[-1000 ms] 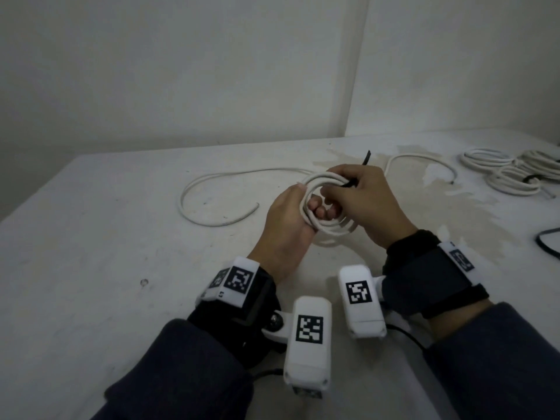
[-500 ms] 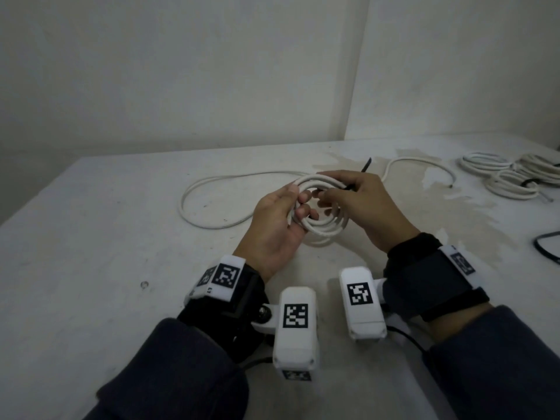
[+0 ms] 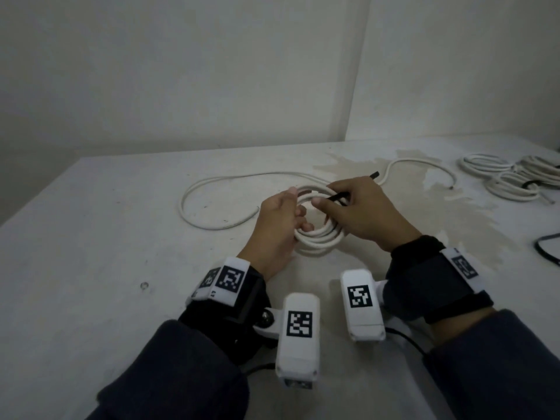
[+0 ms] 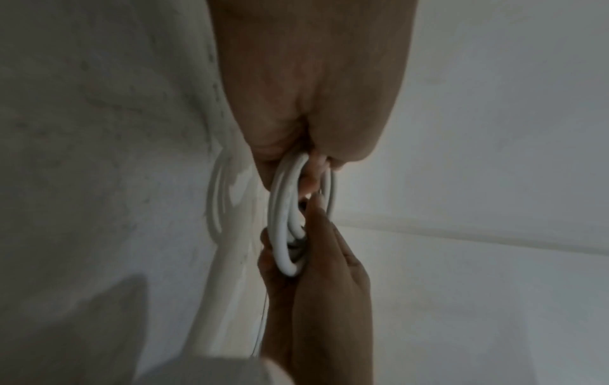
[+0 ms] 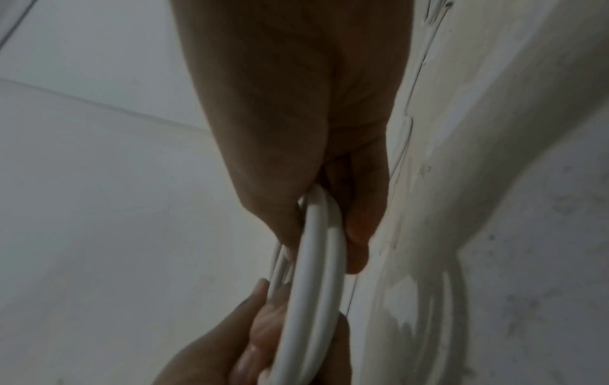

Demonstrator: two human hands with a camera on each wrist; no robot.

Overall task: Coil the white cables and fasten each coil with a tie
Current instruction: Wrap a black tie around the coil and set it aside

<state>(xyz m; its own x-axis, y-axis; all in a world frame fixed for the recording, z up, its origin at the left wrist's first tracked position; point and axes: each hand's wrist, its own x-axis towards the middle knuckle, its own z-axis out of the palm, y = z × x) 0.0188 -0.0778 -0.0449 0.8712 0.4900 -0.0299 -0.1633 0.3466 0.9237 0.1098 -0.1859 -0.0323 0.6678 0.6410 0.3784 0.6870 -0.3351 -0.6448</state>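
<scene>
Above the middle of the pale, stained concrete tabletop (image 3: 91, 237), a small coil of round white plastic cable (image 3: 318, 239) is held between both hands. The left hand (image 3: 274, 228) has its fingers curled round the coil's left side; the right hand (image 3: 368, 212) grips the far side while pinching a thin black tie (image 3: 362, 184), which sticks out past the knuckles and, as far as I can judge, is not yet closed round the loops. At the far right of the table lie several finished white coils (image 3: 512, 177), at least one bearing a dark tie. A loose white cable (image 3: 218, 192) still snakes across the surface behind the hands, so one more coil seemingly remains. Bare grey-white walls (image 3: 181, 71) meet in a corner behind the table.
</scene>
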